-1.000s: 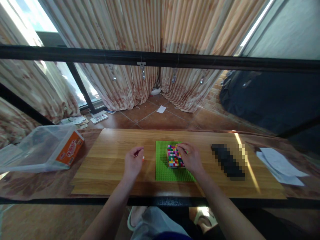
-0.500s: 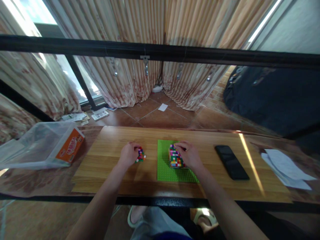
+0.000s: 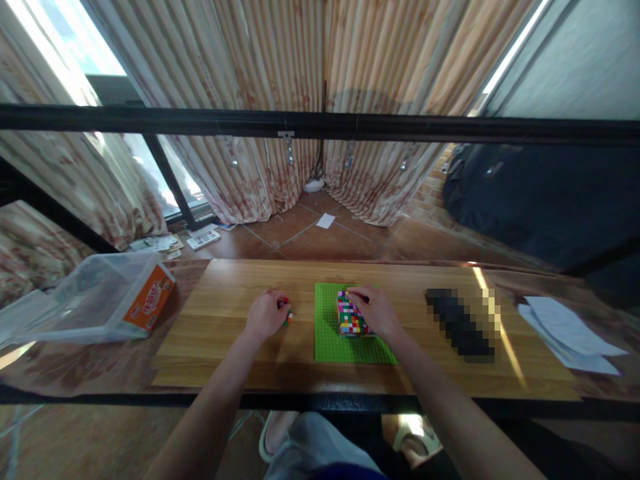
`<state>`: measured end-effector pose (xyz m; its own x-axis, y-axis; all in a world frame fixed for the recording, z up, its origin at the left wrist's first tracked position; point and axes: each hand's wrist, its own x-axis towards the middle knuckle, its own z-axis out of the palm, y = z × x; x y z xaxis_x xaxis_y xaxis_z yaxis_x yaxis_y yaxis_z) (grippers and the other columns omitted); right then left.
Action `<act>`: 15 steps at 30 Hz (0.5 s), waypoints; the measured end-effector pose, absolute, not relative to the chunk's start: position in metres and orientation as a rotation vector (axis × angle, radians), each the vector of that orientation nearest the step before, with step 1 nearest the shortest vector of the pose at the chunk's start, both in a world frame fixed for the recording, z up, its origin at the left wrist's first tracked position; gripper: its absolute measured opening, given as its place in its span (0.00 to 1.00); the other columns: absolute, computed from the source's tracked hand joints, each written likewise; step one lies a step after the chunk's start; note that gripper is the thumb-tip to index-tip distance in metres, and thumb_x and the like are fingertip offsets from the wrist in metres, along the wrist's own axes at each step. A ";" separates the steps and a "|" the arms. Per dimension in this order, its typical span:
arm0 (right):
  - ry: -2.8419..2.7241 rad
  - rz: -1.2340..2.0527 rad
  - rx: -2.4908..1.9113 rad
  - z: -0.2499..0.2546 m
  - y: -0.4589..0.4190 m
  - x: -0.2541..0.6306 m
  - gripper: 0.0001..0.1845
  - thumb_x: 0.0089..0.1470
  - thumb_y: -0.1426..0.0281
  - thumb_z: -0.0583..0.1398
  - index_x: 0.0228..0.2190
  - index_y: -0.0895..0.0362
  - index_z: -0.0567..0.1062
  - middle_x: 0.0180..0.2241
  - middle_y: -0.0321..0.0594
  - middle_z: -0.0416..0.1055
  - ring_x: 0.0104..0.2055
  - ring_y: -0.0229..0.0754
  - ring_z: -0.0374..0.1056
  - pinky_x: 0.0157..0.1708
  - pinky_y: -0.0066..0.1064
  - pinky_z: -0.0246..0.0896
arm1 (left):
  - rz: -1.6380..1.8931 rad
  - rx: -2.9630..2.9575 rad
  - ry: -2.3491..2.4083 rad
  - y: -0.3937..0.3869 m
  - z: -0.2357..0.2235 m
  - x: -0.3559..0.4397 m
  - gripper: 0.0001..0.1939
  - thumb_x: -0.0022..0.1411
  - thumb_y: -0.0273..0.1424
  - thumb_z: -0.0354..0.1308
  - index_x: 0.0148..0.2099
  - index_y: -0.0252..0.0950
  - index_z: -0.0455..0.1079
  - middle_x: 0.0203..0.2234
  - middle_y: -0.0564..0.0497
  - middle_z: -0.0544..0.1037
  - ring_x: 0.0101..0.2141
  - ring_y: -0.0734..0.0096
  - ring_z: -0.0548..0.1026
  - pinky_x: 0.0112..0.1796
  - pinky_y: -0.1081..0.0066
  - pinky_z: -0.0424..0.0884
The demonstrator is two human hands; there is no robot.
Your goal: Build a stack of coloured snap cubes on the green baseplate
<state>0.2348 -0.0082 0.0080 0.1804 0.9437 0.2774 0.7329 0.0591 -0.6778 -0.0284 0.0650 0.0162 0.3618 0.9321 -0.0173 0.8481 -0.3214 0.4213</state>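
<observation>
My left hand (image 3: 267, 315) rests low over a small pile of loose toy bricks (image 3: 289, 318), covering most of it. Its fingers are curled together, and whatever they pinch is too small to make out. On a green baseplate (image 3: 326, 343) sits a block of many-coloured toy bricks (image 3: 351, 320). My right hand (image 3: 376, 311) lies across the right side of this block, thumb and fingers closed at its top far edge. Whether a single brick is between those fingertips is hidden.
A clear plastic box (image 3: 95, 293) with an orange label stands left of the wooden board (image 3: 210, 360). A black phone (image 3: 460, 327), partly pixelated, lies to the right, with white papers (image 3: 570, 333) beyond it. A black bar (image 3: 400, 127) crosses the view above the table.
My left hand drew back slightly left, showing the loose bricks, then came right over them again. My right hand stays at the block's top far edge. The view shifts a little.
</observation>
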 end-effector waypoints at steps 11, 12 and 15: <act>-1.522 0.147 -1.668 0.020 -0.034 0.230 0.14 0.58 0.65 0.54 0.36 0.55 0.79 0.37 0.44 0.75 0.40 0.45 0.69 0.44 0.40 0.64 | 0.342 2.311 1.750 0.054 0.020 -0.011 0.11 0.60 0.27 0.50 0.37 0.36 0.75 0.37 0.42 0.76 0.40 0.59 0.72 0.41 0.63 0.64; -1.515 0.131 -1.654 0.023 -0.037 0.229 0.14 0.59 0.65 0.54 0.36 0.55 0.79 0.37 0.44 0.75 0.40 0.45 0.69 0.44 0.41 0.64 | 0.350 2.318 1.759 0.052 0.021 -0.010 0.11 0.60 0.28 0.50 0.36 0.36 0.75 0.37 0.42 0.76 0.40 0.59 0.72 0.42 0.62 0.64; -1.504 0.111 -1.611 0.031 -0.043 0.220 0.12 0.59 0.66 0.55 0.36 0.54 0.78 0.37 0.43 0.75 0.40 0.44 0.69 0.44 0.41 0.64 | 0.425 2.303 1.764 0.049 0.021 -0.008 0.10 0.61 0.27 0.50 0.35 0.36 0.73 0.38 0.42 0.76 0.43 0.58 0.71 0.44 0.60 0.64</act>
